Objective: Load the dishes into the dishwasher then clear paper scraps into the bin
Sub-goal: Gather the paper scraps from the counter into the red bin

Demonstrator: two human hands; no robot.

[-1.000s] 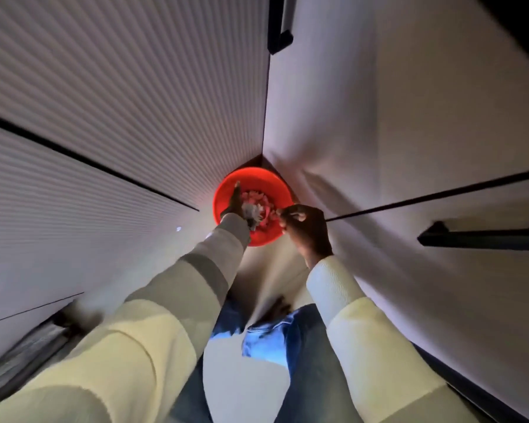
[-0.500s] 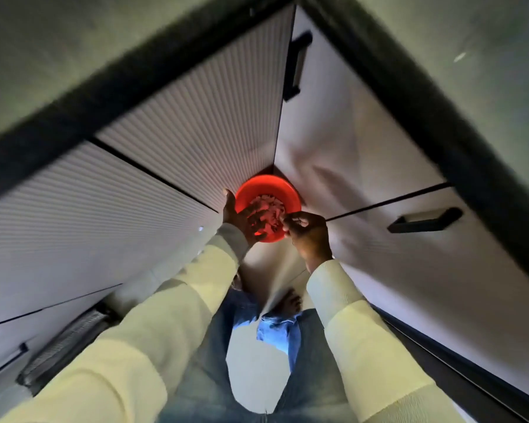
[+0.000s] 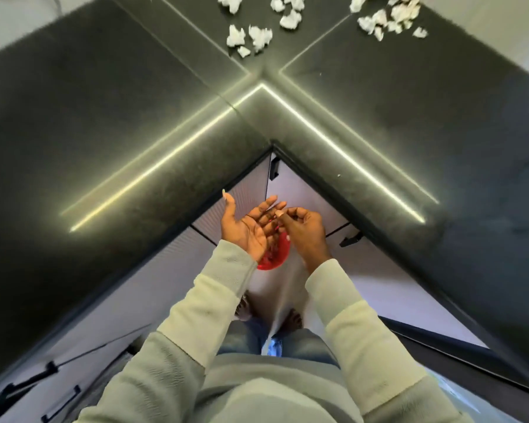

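A red bin (image 3: 276, 257) stands on the floor in the cabinet corner, mostly hidden under my hands, with paper bits inside. My left hand (image 3: 247, 231) is held palm up above it, fingers straight and spread, nothing in it. My right hand (image 3: 303, 234) is beside it with fingers curled, thumb and forefinger meeting at the left hand's fingertips. Whether a scrap sits between them I cannot tell. Several crumpled white paper scraps (image 3: 248, 38) lie on the dark countertop (image 3: 135, 123) at the far corner, with more paper scraps (image 3: 387, 18) to the right.
The L-shaped countertop wraps the corner ahead of me. Below it are pale cabinet fronts with black handles (image 3: 351, 239). A drawer handle (image 3: 274, 169) sits near the corner. My bare feet (image 3: 292, 320) stand on the floor just behind the bin.
My head has risen, so the countertop and its scraps have come into view. My left hand has lifted off the bin and turned palm up; the right has risen beside it.
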